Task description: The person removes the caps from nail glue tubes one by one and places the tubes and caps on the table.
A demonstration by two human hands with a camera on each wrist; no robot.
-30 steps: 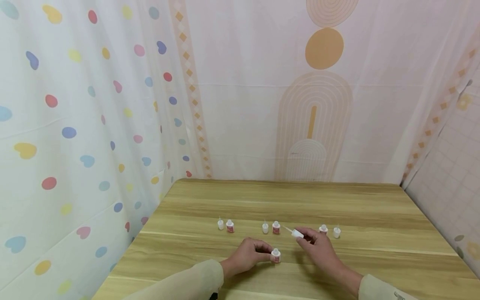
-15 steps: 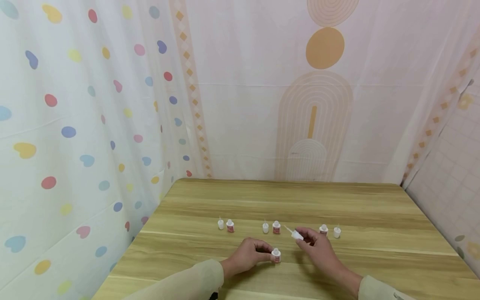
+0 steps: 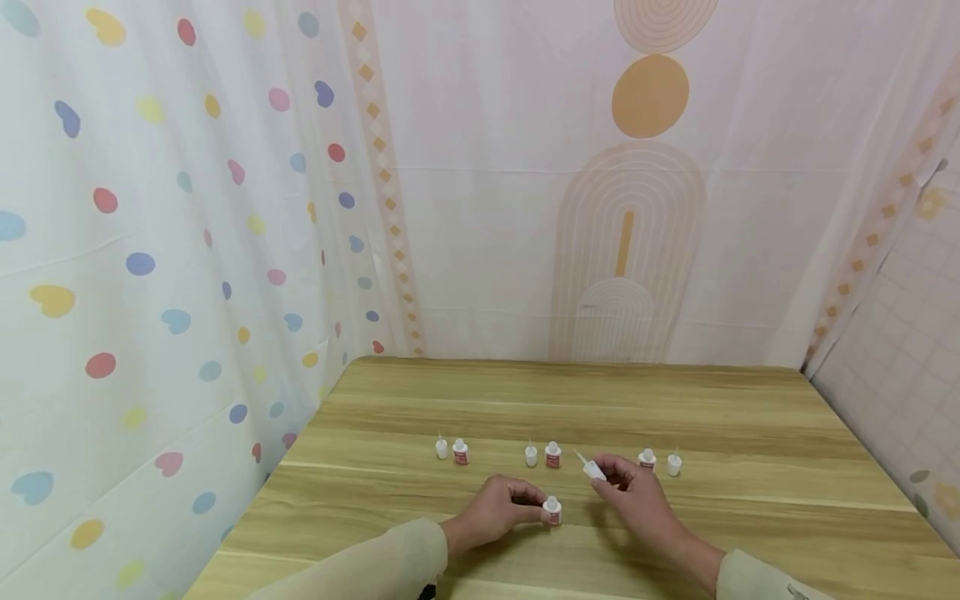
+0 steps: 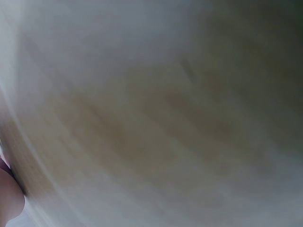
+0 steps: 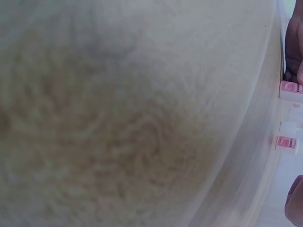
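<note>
Near the table's front, my left hand (image 3: 498, 510) grips a small white bottle (image 3: 552, 511) with a red label, upright on the wood with no cap on its neck. My right hand (image 3: 637, 496) pinches a white brush cap (image 3: 594, 472) in the air, its thin brush pointing up and to the left. The gripped bottle (image 5: 291, 91) also shows at the right edge of the right wrist view, fingers beside it. In the left wrist view only a blurred bit of a hand (image 4: 10, 196) appears at the lower left.
Behind the hands stand more uncapped bottles: a left one (image 3: 461, 452), a middle one (image 3: 552, 455) and a right one (image 3: 647, 460), partly hidden. Upturned brush caps stand beside them: left (image 3: 442, 450), middle (image 3: 531, 456), right (image 3: 674, 465). Curtains (image 3: 480, 208) surround the wooden table (image 3: 570, 400).
The brush cap in my right hand has tilted so that its brush points more steeply upward. My left hand and its bottle have stayed put.
</note>
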